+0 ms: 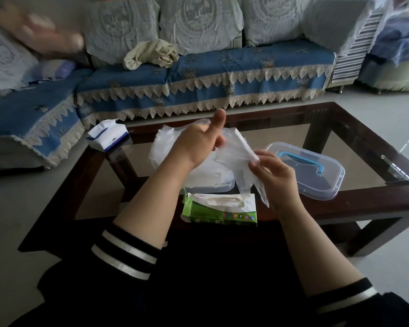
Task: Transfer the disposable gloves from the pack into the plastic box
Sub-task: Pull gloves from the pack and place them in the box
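Note:
A green glove pack [220, 210] lies at the near edge of the glass table, its top slot torn open. Behind it stands the clear plastic box [212, 185], mostly hidden by my hands, with loose clear gloves [162, 143] bulging above it at the back left. Over the box, my left hand [197, 140] grips a clear disposable glove [240, 156], thumb pointing up. My right hand [273, 172] pinches the same glove's lower right part. The glove's fingers hang down toward the pack.
The box's clear lid [312, 171] with a blue handle lies to the right on the table. A white and blue carton [108, 135] sits at the table's far left corner. A blue-covered sofa [198, 74] runs behind the dark-framed table [340, 199].

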Tool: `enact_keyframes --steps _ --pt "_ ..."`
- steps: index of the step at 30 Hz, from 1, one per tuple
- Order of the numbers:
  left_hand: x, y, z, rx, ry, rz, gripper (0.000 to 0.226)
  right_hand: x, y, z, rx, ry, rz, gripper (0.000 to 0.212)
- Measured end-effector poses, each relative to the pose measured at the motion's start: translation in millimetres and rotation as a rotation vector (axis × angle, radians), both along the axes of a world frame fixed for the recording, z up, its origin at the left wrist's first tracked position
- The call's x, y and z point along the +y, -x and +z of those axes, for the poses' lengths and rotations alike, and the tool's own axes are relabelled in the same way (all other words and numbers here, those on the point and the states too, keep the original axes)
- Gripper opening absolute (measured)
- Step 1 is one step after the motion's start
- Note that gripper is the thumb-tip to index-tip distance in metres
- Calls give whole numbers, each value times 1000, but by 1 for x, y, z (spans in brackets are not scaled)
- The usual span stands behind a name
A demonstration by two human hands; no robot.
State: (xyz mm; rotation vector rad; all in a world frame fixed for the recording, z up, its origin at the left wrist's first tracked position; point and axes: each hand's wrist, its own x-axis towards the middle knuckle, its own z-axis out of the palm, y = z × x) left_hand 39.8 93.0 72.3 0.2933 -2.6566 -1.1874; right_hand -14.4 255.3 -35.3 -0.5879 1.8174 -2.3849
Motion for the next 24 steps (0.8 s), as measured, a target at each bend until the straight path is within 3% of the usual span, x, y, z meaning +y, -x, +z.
enact_keyframes --steps 2,6,10,16,20,24 --pt "9 8 5 -47 84 -33 102 -2 0 -4 205 -192 -124 15" --pt "15 24 -2 -69 224 12 60 -6 1 -9 410 -358 -324 12" --pt "10 29 -3 -134 347 88 67 -7 5 -18 656 -460 -527 17" --pt "10 28 -11 -16 -42 -75 41 -9 5 -18 674 -510 -664 22" --pt "15 38 -12 222 137 -130 23 -8 5 -18 607 -527 -665 58" --pt "9 46 -9 386 227 -197 10 -6 4 -17 538 -505 -643 75"
